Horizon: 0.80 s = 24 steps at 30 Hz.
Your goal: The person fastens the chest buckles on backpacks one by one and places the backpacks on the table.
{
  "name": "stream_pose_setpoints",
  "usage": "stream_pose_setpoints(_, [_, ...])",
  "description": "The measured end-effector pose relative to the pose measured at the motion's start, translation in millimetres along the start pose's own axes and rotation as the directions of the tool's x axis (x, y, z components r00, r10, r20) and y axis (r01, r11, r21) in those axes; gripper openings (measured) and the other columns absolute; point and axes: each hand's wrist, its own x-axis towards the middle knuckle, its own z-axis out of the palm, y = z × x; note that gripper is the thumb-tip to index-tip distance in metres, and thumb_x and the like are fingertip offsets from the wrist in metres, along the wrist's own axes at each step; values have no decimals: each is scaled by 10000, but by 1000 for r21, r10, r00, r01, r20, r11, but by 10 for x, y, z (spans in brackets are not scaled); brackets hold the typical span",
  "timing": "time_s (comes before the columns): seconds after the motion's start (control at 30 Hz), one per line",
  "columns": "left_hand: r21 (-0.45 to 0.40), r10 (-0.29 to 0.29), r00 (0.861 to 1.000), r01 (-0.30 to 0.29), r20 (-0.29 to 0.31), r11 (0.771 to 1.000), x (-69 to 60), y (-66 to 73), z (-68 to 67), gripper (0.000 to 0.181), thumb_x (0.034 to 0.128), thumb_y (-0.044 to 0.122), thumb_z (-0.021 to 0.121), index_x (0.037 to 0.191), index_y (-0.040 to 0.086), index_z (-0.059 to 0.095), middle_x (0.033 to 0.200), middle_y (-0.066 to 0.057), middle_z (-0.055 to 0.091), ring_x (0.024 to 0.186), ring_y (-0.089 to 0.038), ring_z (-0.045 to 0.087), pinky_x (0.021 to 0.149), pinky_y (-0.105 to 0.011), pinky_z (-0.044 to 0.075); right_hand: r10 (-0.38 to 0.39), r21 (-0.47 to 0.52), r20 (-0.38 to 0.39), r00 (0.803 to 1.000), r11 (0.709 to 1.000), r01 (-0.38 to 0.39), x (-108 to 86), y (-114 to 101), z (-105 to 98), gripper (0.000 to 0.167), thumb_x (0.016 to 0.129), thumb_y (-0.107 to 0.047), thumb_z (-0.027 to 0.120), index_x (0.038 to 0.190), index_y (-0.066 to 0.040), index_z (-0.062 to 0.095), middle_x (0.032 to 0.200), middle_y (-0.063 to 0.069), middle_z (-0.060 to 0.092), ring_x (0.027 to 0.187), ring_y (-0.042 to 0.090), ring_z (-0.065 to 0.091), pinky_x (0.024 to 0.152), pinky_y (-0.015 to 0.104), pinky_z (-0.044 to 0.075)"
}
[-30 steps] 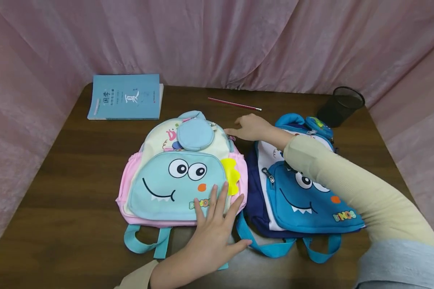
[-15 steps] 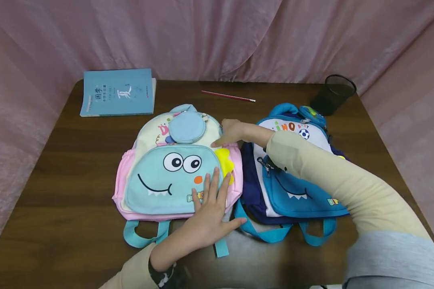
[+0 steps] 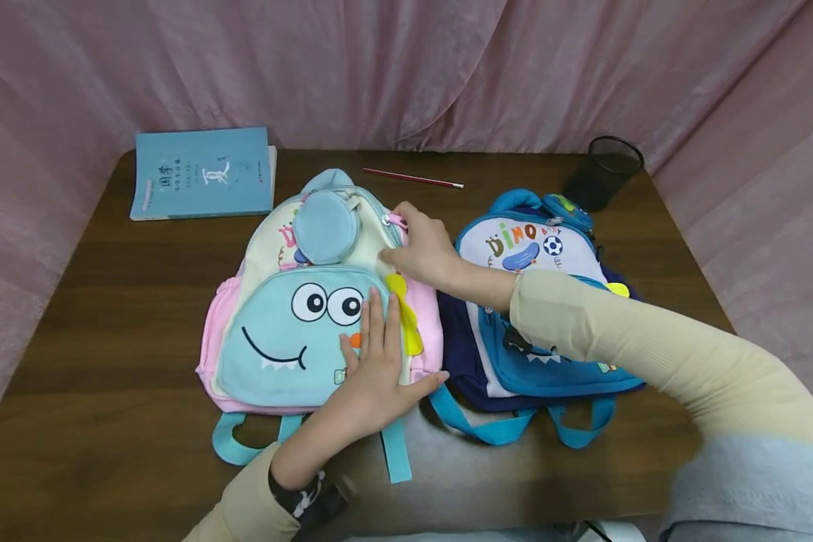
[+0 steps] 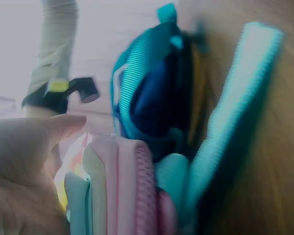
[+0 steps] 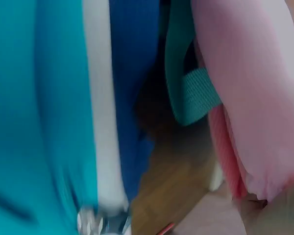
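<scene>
A pink, cream and light-blue backpack [image 3: 271, 346] with a cartoon dinosaur face lies on the table, front side up. My left hand [image 3: 369, 376] rests flat on its front pocket, fingers straight and spread. At the bag's upper right edge, my right hand [image 3: 423, 248] grips the fabric, thumb on the front and fingers toward the side. A pink zipper pull [image 3: 397, 220] sits beside the right index finger. Close on the right lies a blue and white dinosaur backpack [image 3: 535, 248], partly hidden under my right forearm. In the right wrist view, the right fingers are mostly out of sight.
A blue book [image 3: 203, 173] lies at the back left of the table. Behind the bags is a red pencil [image 3: 413, 178]. A black mesh pen holder [image 3: 603, 173] stands at the back right. Pink curtains [image 3: 312, 68] hang along the table's far edge.
My right hand has come from beside the pink backpack onto its upper right edge and taken hold. That bag's top has tilted slightly. The left hand stays on the front pocket.
</scene>
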Motion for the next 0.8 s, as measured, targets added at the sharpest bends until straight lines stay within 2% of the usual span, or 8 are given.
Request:
stream_pose_setpoints(0.17, [-43,57,994,-61,-98,997,-48,77,-57,1145,789,559,646,1476,119,-157,1485,-47,-348,1371,-240,-285,973,-701,-144,-95,157,-140,986,981,116,-354,-57,-12,357,826,-129,698,1119,-57,508,1078,102,613,920,206,602,773,297,528])
stream_pose_setpoints(0.27, [-20,117,970,-124,-211,992,-85,146,-68,1166,766,527,692,1485,108,-125,1502,-73,-311,1387,-254,-245,980,-710,-110,-186,226,-291,938,940,257,-532,-110,27,316,821,-90,700,1079,-30,528,1042,102,616,911,181,603,773,288,528])
stream_pose_setpoints(0.4, [36,179,894,-181,-411,983,-143,230,-95,1167,744,415,757,1494,81,-72,1534,-114,-214,1405,-292,-177,995,-719,-40,-308,225,-439,844,872,435,-738,-235,131,285,809,-71,707,1037,1,552,970,110,617,862,152,619,732,274,528])
stream_pose_setpoints(0.57, [121,267,778,-242,-569,963,-256,289,-153,1133,702,269,787,1489,16,12,1556,-153,-52,1409,-370,-70,1021,-702,32,-349,281,-520,780,792,542,-941,-382,234,291,785,-24,720,1013,42,553,954,143,628,806,169,673,698,274,549])
stream_pose_setpoints(0.63, [164,338,712,-304,-615,938,-289,293,-172,1058,689,198,762,1471,-35,88,1545,-195,51,1405,-389,29,1050,-666,57,-350,296,-571,742,755,585,-1011,-432,258,293,762,15,726,996,61,556,946,167,643,808,199,685,675,291,552])
stream_pose_setpoints(0.7, [230,423,606,-372,-674,899,-298,278,-183,920,723,188,712,1426,-103,195,1501,-253,183,1375,-407,170,1077,-617,109,-364,292,-627,689,710,641,-1073,-484,283,290,735,51,730,967,74,559,915,189,648,800,225,688,644,300,553])
stream_pose_setpoints(0.73, [270,459,534,-395,-710,878,-295,263,-187,835,757,201,683,1391,-135,257,1461,-281,263,1342,-420,252,1087,-586,148,-378,277,-655,654,686,673,-1095,-510,301,281,725,59,733,948,74,563,877,184,644,767,219,683,615,284,550])
stream_pose_setpoints(0.8, [364,511,370,-400,-776,841,-284,223,-191,672,820,220,630,1300,-179,382,1342,-315,420,1224,-439,418,1070,-523,270,-416,224,-705,573,637,738,-1130,-560,343,249,722,48,735,905,61,568,786,159,613,688,190,646,556,235,516])
